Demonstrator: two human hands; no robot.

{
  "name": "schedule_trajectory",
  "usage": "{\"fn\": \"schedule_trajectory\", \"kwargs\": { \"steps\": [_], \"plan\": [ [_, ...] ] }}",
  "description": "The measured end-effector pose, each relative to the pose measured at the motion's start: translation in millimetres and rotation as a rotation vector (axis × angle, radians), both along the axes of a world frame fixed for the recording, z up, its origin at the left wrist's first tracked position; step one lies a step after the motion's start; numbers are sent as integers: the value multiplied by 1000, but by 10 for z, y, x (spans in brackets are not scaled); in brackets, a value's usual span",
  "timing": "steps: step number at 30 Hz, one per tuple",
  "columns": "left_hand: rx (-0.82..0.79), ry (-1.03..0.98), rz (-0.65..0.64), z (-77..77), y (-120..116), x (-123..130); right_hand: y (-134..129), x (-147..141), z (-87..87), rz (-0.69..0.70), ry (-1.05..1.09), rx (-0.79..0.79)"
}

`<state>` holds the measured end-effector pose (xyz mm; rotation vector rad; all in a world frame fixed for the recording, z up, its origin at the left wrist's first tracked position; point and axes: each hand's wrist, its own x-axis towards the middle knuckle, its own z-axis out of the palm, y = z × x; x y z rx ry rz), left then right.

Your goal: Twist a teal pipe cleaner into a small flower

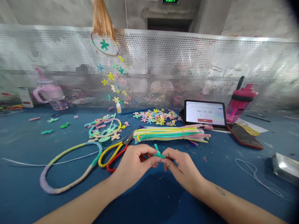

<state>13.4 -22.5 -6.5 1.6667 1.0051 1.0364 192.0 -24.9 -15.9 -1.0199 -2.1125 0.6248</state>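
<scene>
Over the middle of the blue table, my left hand (142,160) and my right hand (178,161) meet at their fingertips. Both pinch a small green pipe-cleaner piece (158,153), bent into a looped shape with one end sticking up. Fingers cover part of it. Just beyond my hands lies a bundle of pastel pipe cleaners (170,133) tied with bands. Scissors (116,153) with yellow and red handles rest beside my left hand. Farther left is a large hoop (70,186) wrapped in pastel fuzzy colours.
A smaller wrapped hoop (106,137) and a pile of pipe-cleaner flowers (161,116) lie behind. A tablet (205,113) showing a timer, a phone (245,137) and a pink bottle (239,102) stand or lie right. A flower mobile (105,45) hangs before the perforated metal screen (144,62).
</scene>
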Motion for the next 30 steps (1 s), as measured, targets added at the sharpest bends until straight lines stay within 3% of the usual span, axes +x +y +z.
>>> {"fn": "schedule_trajectory", "kwargs": {
  "steps": [6, 9, 12, 15, 20, 30],
  "plan": [
    [-186, -193, -11, 53, 9, 15, 46, 36, -29, -22, 113, -79],
    [-285, -326, -44, 45, 26, 9, 88, 62, -25, -20, 171, 33],
    [-340, -403, -86, 23, 26, -2, 111, 69, -13, 91, 136, 146],
    [-375, -416, -115, 9, 9, -5, 114, 64, -22, 147, 143, 115],
    [-410, -398, -141, 11, -8, 9, 100, 61, -57, 69, 128, -8],
    [-418, -397, -100, -21, -4, 41, 115, 40, -45, 10, 55, -45]
  ]
}}
